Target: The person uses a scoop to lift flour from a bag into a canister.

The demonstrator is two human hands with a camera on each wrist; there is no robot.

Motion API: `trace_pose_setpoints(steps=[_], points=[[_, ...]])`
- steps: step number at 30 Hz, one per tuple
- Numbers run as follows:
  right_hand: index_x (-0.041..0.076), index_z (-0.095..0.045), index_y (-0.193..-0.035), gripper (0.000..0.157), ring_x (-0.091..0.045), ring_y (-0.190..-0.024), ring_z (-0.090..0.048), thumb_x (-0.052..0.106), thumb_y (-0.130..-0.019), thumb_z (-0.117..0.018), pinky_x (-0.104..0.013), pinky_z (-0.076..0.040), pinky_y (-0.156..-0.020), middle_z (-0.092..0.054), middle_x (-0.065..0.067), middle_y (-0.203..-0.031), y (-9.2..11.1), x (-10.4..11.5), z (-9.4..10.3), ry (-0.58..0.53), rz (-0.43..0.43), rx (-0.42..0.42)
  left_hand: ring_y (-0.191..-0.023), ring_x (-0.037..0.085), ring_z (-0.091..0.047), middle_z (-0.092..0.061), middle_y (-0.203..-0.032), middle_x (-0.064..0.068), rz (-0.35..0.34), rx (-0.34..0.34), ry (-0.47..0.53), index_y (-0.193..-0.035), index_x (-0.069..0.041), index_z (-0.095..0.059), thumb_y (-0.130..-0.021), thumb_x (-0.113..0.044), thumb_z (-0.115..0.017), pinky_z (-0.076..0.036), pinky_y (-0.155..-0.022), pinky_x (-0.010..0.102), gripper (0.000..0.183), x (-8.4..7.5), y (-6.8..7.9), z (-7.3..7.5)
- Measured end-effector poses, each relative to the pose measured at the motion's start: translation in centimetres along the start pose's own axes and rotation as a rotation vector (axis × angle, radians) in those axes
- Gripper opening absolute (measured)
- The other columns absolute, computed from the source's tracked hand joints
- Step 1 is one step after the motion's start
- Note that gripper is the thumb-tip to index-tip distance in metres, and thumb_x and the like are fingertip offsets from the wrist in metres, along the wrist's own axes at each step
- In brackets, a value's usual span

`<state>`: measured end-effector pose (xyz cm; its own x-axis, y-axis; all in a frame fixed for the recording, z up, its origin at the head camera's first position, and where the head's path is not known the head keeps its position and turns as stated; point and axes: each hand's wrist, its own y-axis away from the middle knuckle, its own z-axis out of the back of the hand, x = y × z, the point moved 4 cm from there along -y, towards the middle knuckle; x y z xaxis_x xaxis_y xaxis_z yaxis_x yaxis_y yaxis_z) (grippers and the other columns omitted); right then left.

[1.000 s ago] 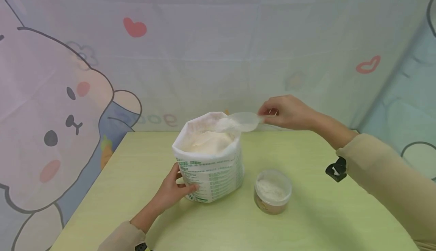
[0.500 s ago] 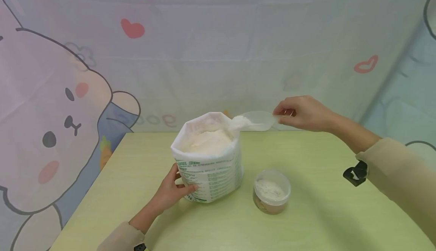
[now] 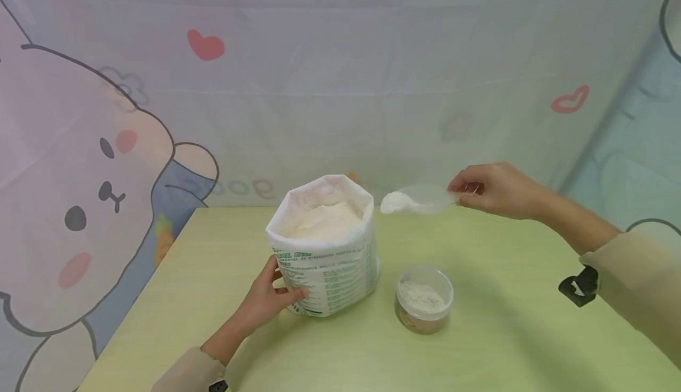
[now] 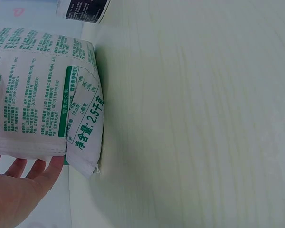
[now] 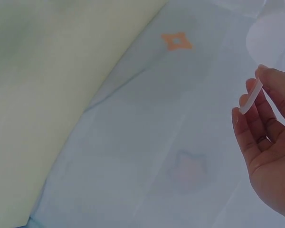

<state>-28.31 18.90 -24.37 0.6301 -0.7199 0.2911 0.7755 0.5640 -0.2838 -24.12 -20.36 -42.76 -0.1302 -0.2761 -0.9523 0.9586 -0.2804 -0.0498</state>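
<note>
A white bag of flour (image 3: 340,279) with green print stands on the table, its top folded open over pale powder (image 3: 327,222). My left hand (image 3: 267,295) grips its lower left side, the thumb on the front and the fingers round the side. In the left wrist view those fingers (image 4: 43,172) touch the bag's edge. My right hand (image 3: 500,191) pinches the handle of a clear plastic scoop (image 3: 432,198) in the air, right of the bag. White flour (image 3: 398,203) is heaped at the scoop's tip. Below it stands a clear round jar (image 3: 424,321) partly filled with flour.
The pale green table (image 3: 495,333) ends at a printed cloth backdrop (image 3: 330,49) behind the bag. A black wrist device (image 3: 580,285) hangs from the right sleeve.
My right hand has drawn the loaded scoop rightward out of the bag's mouth and lowered it slightly. The left hand, bag and jar have stayed in place.
</note>
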Motion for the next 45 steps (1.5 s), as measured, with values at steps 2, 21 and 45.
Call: trace_pose_setpoints(steps=[2, 21, 45], points=[[0.017, -0.068, -0.097, 0.014, -0.006, -0.073, -0.057, 0.015, -0.083, -0.068, -0.023, -0.050, -0.064, -0.066, 0.007, -0.087, 0.5, -0.5, -0.4, -0.010, -0.012, 0.001, -0.112, 0.031, -0.052, -0.045, -0.127, 0.003, 0.000, -0.002, -0.002, -0.132, -0.032, -0.032, -0.077, -0.019, -0.076, -0.053, -0.083, 0.037, 0.072, 0.0, 0.0, 0.0], [0.019, -0.067, -0.095, 0.016, -0.003, -0.077, -0.058, 0.014, -0.081, -0.071, -0.023, -0.051, -0.065, -0.065, 0.010, -0.089, 4.5, -3.3, -4.8, -0.035, -0.025, 0.020, -0.115, 0.028, -0.047, -0.044, -0.126, 0.002, -0.011, -0.005, -0.004, -0.131, -0.029, -0.034, -0.077, -0.019, -0.075, -0.052, -0.086, 0.036, 0.068, -0.1, 0.0, -0.1], [0.021, -0.069, -0.088, 0.022, -0.011, -0.077, -0.057, 0.008, -0.072, -0.076, -0.026, -0.049, -0.061, -0.060, 0.011, -0.085, 6.0, -2.4, -5.7, 0.262, 0.147, 0.059, -0.110, 0.028, -0.052, -0.045, -0.125, 0.002, -0.010, -0.004, 0.011, -0.131, -0.031, -0.033, -0.078, -0.017, -0.075, -0.053, -0.084, 0.037, 0.070, -0.1, 0.0, -0.1]])
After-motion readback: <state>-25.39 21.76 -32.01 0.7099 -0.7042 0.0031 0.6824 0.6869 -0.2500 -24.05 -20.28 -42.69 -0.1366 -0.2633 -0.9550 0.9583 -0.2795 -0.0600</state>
